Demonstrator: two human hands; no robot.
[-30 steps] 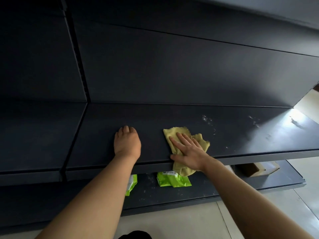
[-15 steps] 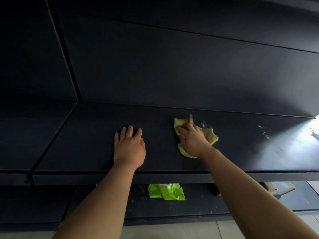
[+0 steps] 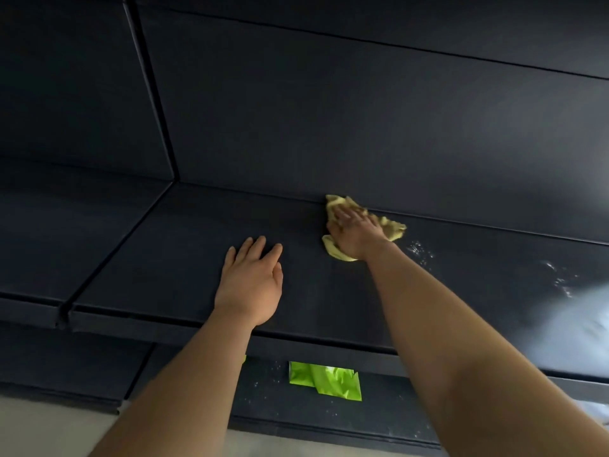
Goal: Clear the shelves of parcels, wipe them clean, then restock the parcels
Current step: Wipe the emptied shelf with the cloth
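Observation:
A dark, bare shelf (image 3: 164,265) runs across the view at chest height. My right hand (image 3: 356,234) presses a crumpled yellow cloth (image 3: 393,227) flat against the shelf, close to the back panel; the cloth sticks out beyond my fingers and beside my wrist. My left hand (image 3: 250,282) rests palm down on the shelf near its front edge, fingers spread and holding nothing. A bright green parcel (image 3: 324,379) lies on the lower shelf (image 3: 379,410), partly hidden by the upper shelf's front lip.
White dust specks (image 3: 420,252) mark the shelf to the right of the cloth, with more further right near a bright glare patch (image 3: 573,311). A vertical divider (image 3: 151,94) separates this bay from the left one. Pale floor (image 3: 49,430) shows below.
My right hand has pushed the cloth from the shelf's front edge back to the rear panel. My left hand stays on the shelf, its fingers now spread. The view has shifted right and closer.

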